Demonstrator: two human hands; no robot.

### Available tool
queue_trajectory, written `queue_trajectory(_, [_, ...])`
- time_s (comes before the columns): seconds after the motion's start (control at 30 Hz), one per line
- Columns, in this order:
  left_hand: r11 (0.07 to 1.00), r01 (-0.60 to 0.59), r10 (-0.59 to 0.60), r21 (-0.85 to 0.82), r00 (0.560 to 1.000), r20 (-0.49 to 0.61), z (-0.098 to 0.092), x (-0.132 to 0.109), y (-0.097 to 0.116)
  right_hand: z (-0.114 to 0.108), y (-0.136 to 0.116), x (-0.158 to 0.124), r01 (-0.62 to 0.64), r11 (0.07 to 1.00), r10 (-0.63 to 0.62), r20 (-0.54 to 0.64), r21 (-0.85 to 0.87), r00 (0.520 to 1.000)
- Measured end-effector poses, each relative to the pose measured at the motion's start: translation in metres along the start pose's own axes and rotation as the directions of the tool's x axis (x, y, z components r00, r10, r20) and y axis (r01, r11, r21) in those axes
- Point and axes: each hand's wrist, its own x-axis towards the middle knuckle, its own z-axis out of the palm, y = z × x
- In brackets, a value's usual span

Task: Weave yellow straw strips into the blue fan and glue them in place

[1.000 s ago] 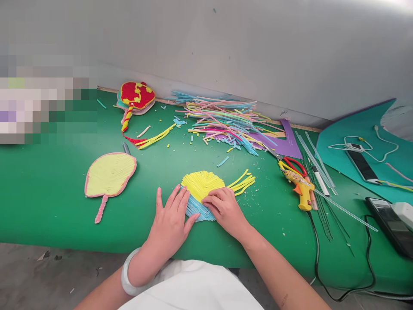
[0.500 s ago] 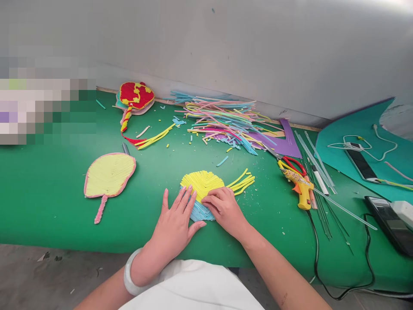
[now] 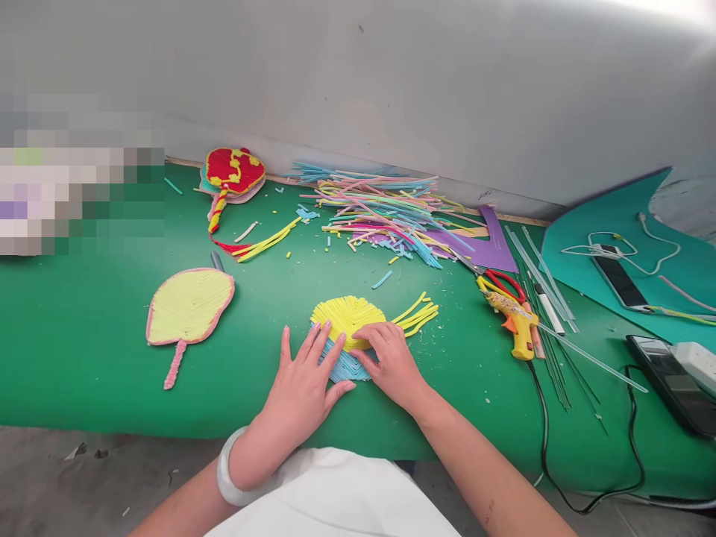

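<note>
Under my hands lies a leaf-shaped panel of pipe cleaners, with a yellow section at the top and a blue section below. My left hand rests on the panel's left side with its fingers spread. My right hand is curled at the lower right of the yellow section, index finger over its edge and thumb below; the exact grip is partly hidden. Loose yellow pipe-cleaner ends stick out to the right, past my right knuckles.
To the left lies a pale yellow fan with pink trim; a red fan sits behind it. Pipe cleaners are heaped at the back. Scissors, a glue gun, wires and a phone lie rightward.
My right thumb and index finger have parted, showing the yellow edge between them. My left hand stays flat on the panel. The view has shifted slightly.
</note>
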Motion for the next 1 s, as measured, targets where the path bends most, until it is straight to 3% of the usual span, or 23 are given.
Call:
queue_trajectory(0.63, [1.000, 0.019, -0.020, 0.018, 0.999, 0.026, 0.004, 0.001, 0.002, -0.001, 0.004, 0.002, -0.024, 1.000, 0.023, 0.018, 0.019, 1.000])
queue_trajectory(0.77, [0.999, 0.012, -0.013, 0.035, 0.999, 0.044, 0.004, 0.001, 0.001, -0.007, 0.011, 0.002, -0.070, 0.996, 0.077, -0.128, 0.059, 0.989])
queue_trajectory(1.0, [0.997, -0.040, 0.041, 0.070, 0.999, -0.003, 0.002, 0.005, 0.012, -0.023, 0.023, 0.003, -0.249, 0.968, 0.233, -0.378, 0.007, 0.896])
